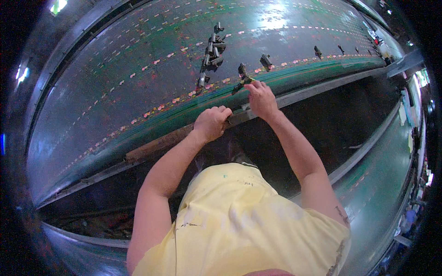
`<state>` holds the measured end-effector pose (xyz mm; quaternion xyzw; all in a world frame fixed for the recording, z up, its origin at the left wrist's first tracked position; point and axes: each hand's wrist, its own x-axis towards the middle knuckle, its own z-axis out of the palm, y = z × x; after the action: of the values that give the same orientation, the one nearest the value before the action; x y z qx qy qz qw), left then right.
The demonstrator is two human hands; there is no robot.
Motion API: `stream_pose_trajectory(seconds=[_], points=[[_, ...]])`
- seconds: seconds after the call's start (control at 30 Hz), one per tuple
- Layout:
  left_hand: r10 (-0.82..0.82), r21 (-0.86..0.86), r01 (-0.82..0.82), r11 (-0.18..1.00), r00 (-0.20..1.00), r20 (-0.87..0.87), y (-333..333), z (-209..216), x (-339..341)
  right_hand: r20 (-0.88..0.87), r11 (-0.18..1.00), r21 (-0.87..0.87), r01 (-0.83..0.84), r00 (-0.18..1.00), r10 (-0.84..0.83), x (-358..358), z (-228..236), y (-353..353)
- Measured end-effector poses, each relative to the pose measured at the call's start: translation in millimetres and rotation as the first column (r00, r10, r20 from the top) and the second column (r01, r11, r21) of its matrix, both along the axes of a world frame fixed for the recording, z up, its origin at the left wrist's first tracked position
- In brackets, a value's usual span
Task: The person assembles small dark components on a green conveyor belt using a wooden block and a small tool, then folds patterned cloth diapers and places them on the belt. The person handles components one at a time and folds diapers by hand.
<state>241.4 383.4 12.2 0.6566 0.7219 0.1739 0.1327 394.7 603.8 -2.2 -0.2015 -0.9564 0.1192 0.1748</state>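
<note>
- Right hand (260, 97): fingers curled shut around the near end of a small dark clip (241, 84), at the near edge of the tabletop (115, 73). A thin yellow-green strand shows just past the fingertips; what it is cannot be told.
- Small dark clip: short, blackish, slightly angled body, partly hidden by the fingers. It lies on the line of pale and pink marks that follows the edge.
- Left hand (211, 122): closed in a fist, knuckles up, pressed on the metal edge rail (156, 143). Whether it holds anything cannot be told.
- Metal edge rail: long, narrow, rust-brown to grey, running along the near side of the tabletop beneath both hands.
- Second clip (265, 61): same dark kind, just beyond the right hand.
- Pile of clips (212, 53): several dark pieces lying together, further out on the tabletop.
- Tabletop: long, dark green, glossy, stained, crossed by rows of short pale dashes.
- More single clips (317, 51) sit well apart along the marked line to the right.
- Yellow shirt (239, 221): fills the lower middle of the view.
</note>
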Motion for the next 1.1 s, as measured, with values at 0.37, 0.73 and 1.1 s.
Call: stream_pose_trajectory(seconds=[0.37, 0.73, 1.1], points=[[-0.060, 0.042, 0.061, 0.997, 0.998, -0.031, 5.4, -6.7, -8.2, 0.105, 0.987, -0.099, 0.128, 0.988, -0.117, -44.7, -29.1, 33.3], [-0.072, 0.071, 0.082, 0.994, 0.989, -0.133, 2.9, -5.7, -0.6, -0.231, 0.911, -0.413, -0.004, 0.968, -0.100, 91.3, -15.3, -120.8], [-0.042, 0.104, 0.058, 0.993, 0.988, -0.150, 4.4, -7.3, 0.4, -0.132, 0.992, -0.101, 0.074, 0.987, -0.087, 74.1, -22.1, -158.9]])
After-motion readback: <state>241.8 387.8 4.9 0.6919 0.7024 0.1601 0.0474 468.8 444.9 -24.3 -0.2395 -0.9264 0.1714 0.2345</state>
